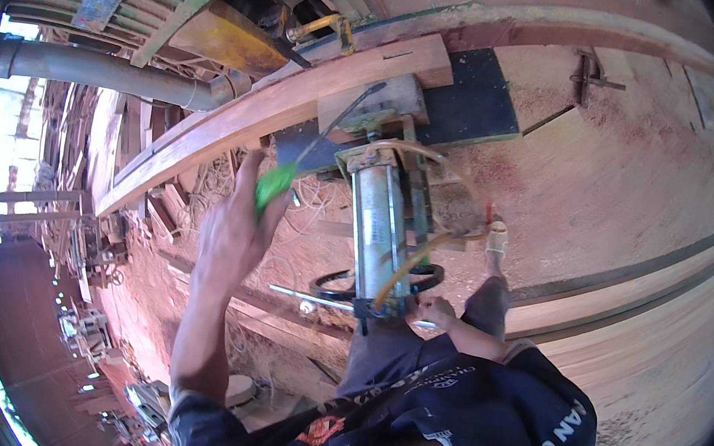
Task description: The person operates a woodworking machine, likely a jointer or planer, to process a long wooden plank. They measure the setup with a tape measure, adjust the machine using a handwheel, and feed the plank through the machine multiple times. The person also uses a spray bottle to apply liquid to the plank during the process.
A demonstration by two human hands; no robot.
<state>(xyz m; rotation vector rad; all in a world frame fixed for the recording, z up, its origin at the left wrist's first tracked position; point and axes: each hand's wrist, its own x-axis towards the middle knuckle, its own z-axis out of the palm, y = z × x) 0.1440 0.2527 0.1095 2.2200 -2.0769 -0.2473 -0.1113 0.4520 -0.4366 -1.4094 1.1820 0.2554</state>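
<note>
In my left hand [233,231] is a green-handled tool [276,186] with a long thin shaft. Its small dark tip reaches over a metal block [397,104] beside a long wooden beam [300,102]. A silvery air cylinder [378,217] extends from this block towards my body. My right hand [435,309] is closed beside the cylinder's near end, next to the tip of a crosswise metal rod [313,299]; what its fingers hold is hidden. A black handwheel [429,282] sits around that end.
Yellowish hoses [409,269] loop along the cylinder's right side. Under the beam lies a dark flat plate [477,96]. Sawdust covers the floor [591,179]. Long boards [614,288] lie at right, and a grey pipe [110,73] runs at upper left.
</note>
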